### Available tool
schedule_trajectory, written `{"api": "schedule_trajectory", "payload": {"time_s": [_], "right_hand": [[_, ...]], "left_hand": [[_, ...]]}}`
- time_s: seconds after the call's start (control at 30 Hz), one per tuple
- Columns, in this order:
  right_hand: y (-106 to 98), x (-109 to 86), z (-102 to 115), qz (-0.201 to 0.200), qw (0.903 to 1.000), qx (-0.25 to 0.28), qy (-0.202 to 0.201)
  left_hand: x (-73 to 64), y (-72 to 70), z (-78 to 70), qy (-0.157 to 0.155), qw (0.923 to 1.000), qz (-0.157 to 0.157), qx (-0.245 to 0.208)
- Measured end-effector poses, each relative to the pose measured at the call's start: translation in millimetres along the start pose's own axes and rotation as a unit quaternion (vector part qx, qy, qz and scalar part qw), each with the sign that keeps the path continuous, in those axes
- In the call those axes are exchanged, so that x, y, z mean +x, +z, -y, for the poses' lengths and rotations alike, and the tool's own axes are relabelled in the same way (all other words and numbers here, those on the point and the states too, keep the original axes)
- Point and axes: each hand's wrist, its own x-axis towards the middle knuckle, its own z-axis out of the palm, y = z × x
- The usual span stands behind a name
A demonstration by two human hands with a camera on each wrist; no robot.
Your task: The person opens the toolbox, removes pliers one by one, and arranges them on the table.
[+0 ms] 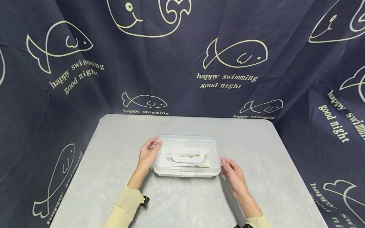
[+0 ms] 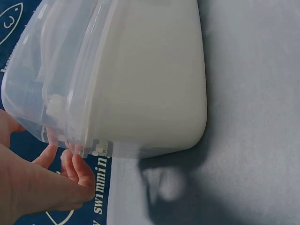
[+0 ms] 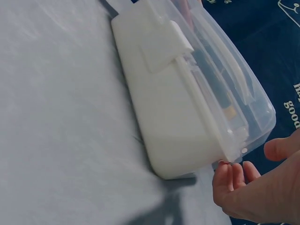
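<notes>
A lidded plastic storage box (image 1: 185, 171) stands on the grey table, with a clear lid, a white base, a white handle and a front latch. Through the lid, dark and yellow items show, too blurred to name. At its left end, my left hand (image 1: 148, 155) holds the rim, thumb over the lid's corner and fingertips (image 2: 82, 166) bent at the lip. Over at the right end, my right hand (image 1: 233, 177) touches under the rim with bent fingertips (image 3: 222, 176). Its thumb (image 3: 279, 149) stands a little apart from the lid.
The grey table (image 1: 182, 202) surrounds the box and has rounded far corners. Behind it and at both sides hangs a dark blue curtain (image 1: 182, 63) with white fish drawings and lettering. A black wrist device (image 1: 144, 201) shows by the left sleeve.
</notes>
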Motion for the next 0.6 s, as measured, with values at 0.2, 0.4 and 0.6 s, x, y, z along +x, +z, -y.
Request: {"api": "schedule_trajectory", "payload": {"time_s": [0.2, 0.4, 0.6], "right_hand": [[0.2, -10.7, -12.6, -0.022, 0.9985, 0.047, 0.016], [3.4, -17.4, -16.9, -0.033, 0.9964, 0.069, 0.037], [6.3, -23.2, -19.1, -0.043, 0.9948, 0.083, 0.04]], "left_hand": [[-1.2, 0.8, 0.6, -0.003, 1.0, -0.005, -0.004], [-1.7, -0.9, 0.7, -0.001, 1.0, -0.005, -0.008], [-1.7, -0.5, 0.4, 0.0, 1.0, -0.004, -0.007]]}}
